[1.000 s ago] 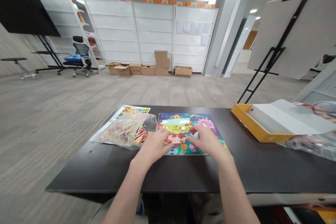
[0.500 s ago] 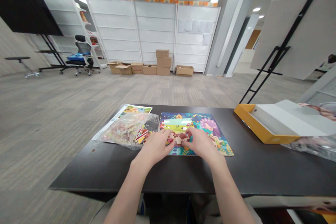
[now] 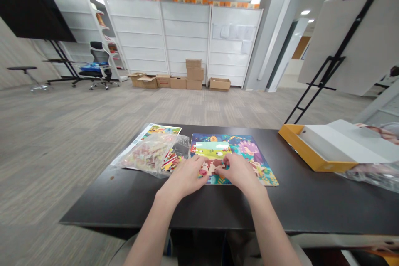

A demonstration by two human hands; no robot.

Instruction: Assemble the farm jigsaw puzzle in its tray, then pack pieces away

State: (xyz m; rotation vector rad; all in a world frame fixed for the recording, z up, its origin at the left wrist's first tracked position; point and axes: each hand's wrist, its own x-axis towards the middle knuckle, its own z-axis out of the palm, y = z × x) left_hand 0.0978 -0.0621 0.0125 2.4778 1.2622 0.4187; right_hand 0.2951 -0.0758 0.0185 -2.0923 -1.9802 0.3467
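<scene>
A colourful picture board (image 3: 251, 149) with a pink peacock lies flat on the dark table. On it rests a small farm-scene picture (image 3: 209, 149) of green field and pale sky. Just below that, brown-and-white cow puzzle pieces (image 3: 212, 166) sit between my hands. My left hand (image 3: 186, 174) has its thumb and fingers closed around the left piece, where a pink snout shows. My right hand (image 3: 239, 171) pinches the right-hand piece from its side. Fingers partly cover both pieces, and I cannot tell whether they are fully joined.
Left of the board is a clear plastic bag (image 3: 146, 157) of puzzle pieces, with loose pieces (image 3: 171, 161) at its mouth. It overlaps a printed sheet (image 3: 134, 143). An open yellow box (image 3: 314, 149) stands at the right, with clear plastic wrap (image 3: 374, 176) beside it.
My left thumb has shifted slightly right and down, and more of the cow's snout piece shows. The cow pieces appear closer together. The right hand has barely moved.
</scene>
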